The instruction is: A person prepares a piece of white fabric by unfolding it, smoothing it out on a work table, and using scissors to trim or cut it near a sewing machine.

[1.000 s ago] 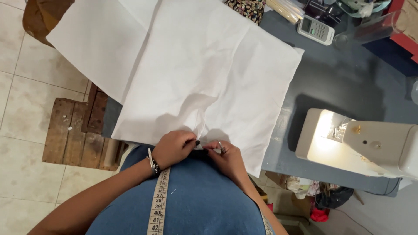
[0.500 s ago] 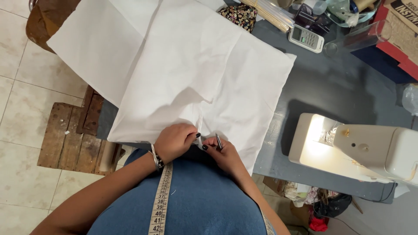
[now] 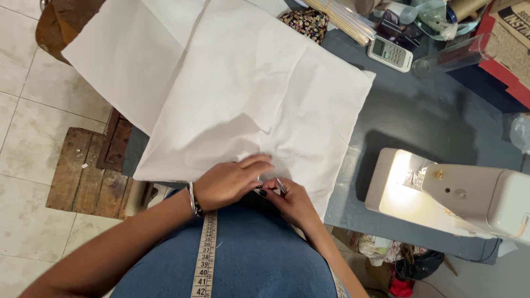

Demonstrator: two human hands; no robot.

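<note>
Left hand (image 3: 234, 181): lies palm down on the near edge of the white cloth (image 3: 248, 105), fingers spread flat, gripping nothing; lower middle of the frame.
Right hand (image 3: 290, 201): curled shut around a thin metal tool (image 3: 280, 186), which looks like small snips or a seam ripper; I cannot tell which. Its tip sits at the cloth's hem, just beside the left fingertips.
Cloth: spread over the grey surface (image 3: 430, 110), filling the upper middle of the frame, its left part hanging past the surface edge over the tiled floor (image 3: 27, 138).
Risk, fingers: the point works right next to the left fingertips, so a slip could nick them.
Risk, fabric: if the tool bites too deep it could cut the weave instead of a thread; a hard pull could pucker the hem.
Risk, sliding: the overhanging part may drag the cloth off if the left hand lifts.
Risk, tape: the yellow measuring tape (image 3: 205, 254) hanging in front of the body could swing into the work.
Nearby: the lit sewing machine (image 3: 458, 193) at lower right and the calculator (image 3: 391, 53) at upper right stand well apart.
</note>
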